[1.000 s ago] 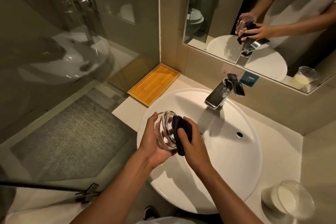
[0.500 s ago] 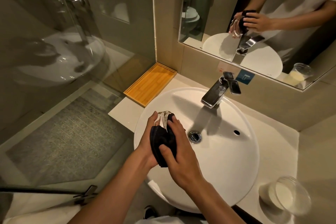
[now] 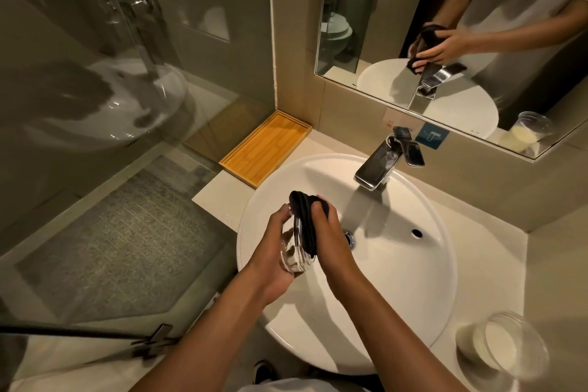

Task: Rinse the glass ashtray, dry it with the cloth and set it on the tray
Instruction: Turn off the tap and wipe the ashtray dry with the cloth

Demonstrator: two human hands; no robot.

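Note:
Over the left half of the white basin (image 3: 413, 280) I hold the clear glass ashtray (image 3: 294, 253) on its edge. My left hand (image 3: 273, 251) cups it from the left and below. My right hand (image 3: 329, 242) presses a dark cloth (image 3: 305, 219) against the ashtray's right face, the cloth bunched over its top rim. The wooden tray (image 3: 264, 149) lies on the counter to the upper left of the basin, against the wall, with nothing on it.
A chrome tap (image 3: 381, 162) juts over the basin's far side, with no water running from it. A clear glass jar with a white candle (image 3: 499, 344) stands on the counter at the lower right. A glass shower screen (image 3: 127, 105) borders the left. A mirror (image 3: 445, 25) hangs above.
The cloth has moved from wrapping the near side of the ashtray up over its top and right face. My hands have turned the ashtray so more bare glass shows by my left palm.

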